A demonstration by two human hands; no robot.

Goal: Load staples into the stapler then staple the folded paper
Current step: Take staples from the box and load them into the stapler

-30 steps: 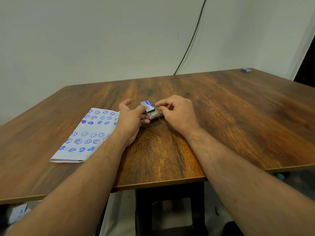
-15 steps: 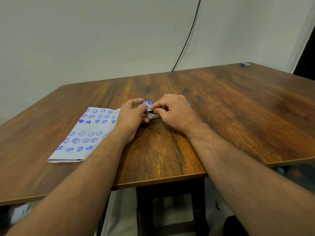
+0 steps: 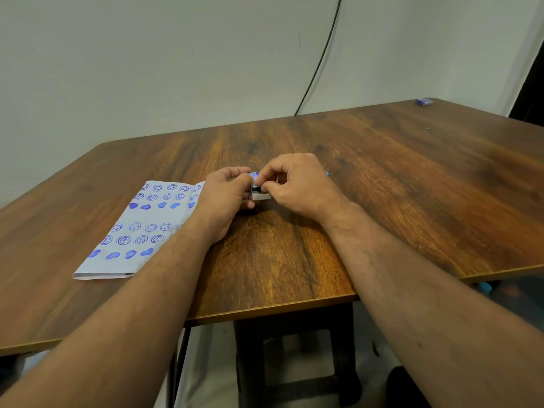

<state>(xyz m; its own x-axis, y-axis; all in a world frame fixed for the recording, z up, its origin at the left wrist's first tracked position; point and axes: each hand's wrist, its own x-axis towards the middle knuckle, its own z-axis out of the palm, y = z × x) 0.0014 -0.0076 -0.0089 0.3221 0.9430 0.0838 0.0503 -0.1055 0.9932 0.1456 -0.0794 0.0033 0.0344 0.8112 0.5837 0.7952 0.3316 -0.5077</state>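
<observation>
A small blue-and-white staple box [image 3: 260, 195] sits at the middle of the wooden table [image 3: 382, 178] with its grey tray slid partly out. My left hand [image 3: 226, 192] grips the box's left end. My right hand [image 3: 297, 184] pinches at the open tray end with thumb and forefinger; whether staples are between them is hidden. The folded paper [image 3: 138, 228], white with blue stamped faces and hearts, lies flat to the left, partly under my left wrist. A thin blue sliver [image 3: 326, 173] peeks out behind my right hand; I cannot tell what it is.
A small blue object [image 3: 424, 101] lies at the table's far right corner. A black cable [image 3: 318, 63] runs down the wall behind the table. Bare wood stretches to the right of my hands. A dark stool [image 3: 297, 363] stands under the near edge.
My hands have drawn closer together over the box. My right fingertips have moved from the tray's end onto its opening. The paper has not moved.
</observation>
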